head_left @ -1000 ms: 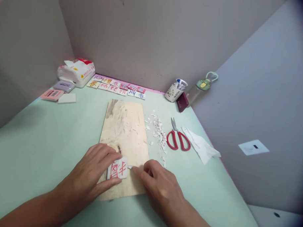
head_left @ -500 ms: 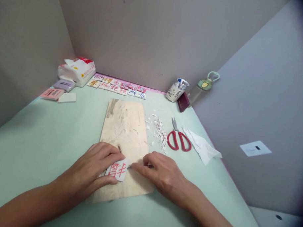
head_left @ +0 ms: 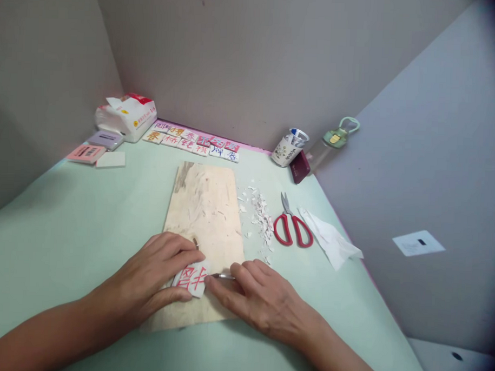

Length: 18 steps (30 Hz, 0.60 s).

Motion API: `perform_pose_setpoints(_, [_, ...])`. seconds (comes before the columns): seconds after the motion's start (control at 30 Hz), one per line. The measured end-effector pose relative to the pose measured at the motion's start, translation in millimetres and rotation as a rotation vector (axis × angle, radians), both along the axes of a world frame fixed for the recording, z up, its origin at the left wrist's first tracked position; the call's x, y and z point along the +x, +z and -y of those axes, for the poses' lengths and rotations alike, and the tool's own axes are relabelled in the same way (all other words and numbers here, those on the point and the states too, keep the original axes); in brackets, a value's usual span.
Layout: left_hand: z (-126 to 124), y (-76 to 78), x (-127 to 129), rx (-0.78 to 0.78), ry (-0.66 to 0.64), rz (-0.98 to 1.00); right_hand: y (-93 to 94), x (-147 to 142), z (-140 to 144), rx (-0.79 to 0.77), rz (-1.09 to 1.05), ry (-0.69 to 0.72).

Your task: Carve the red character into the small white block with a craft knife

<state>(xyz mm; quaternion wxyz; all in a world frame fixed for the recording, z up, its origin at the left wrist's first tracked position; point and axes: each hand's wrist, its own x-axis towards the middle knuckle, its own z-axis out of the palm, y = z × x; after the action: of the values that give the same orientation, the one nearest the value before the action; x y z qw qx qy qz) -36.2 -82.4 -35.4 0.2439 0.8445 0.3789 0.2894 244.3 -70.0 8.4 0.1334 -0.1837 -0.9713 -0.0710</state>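
Note:
A small white block with a red character [head_left: 191, 279] lies on a wooden board [head_left: 204, 205] on the pale green table. My left hand [head_left: 155, 274] holds the block between thumb and fingers and presses it to the board. My right hand [head_left: 254, 299] grips a thin metal carving knife [head_left: 222, 275], whose tip meets the block's right edge.
White shavings [head_left: 260, 215] lie right of the board, then red scissors [head_left: 291, 226] and a crumpled tissue [head_left: 329, 240]. At the back stand a row of carved character blocks [head_left: 194, 142], a tissue pack [head_left: 126, 115], spare blocks [head_left: 96, 152], a cup [head_left: 287, 148] and a bottle [head_left: 328, 144].
My right hand has drawn back toward me and lowered flatter over the board, with the knife still at the block's edge. The block has tilted slightly. My left hand has stayed put.

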Motion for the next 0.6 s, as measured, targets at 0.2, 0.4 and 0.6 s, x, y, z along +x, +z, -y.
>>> perform_pose_setpoints(0.2, [-2.8, -0.9, -1.9, -0.005, -0.019, -0.013, -3.5, 2.7, 0.0, -0.078, -0.060, -0.028])
perform_pose_setpoints(0.4, [-2.6, 0.8, -0.9, 0.010, -0.005, -0.042, -0.1, 6.4, 6.1, -0.130, -0.199, -0.191])
perform_pose_setpoints(0.6, [-2.3, -0.6, -1.1, 0.007, -0.014, -0.022, -0.2, 5.1, 4.3, -0.342, -0.205, -0.149])
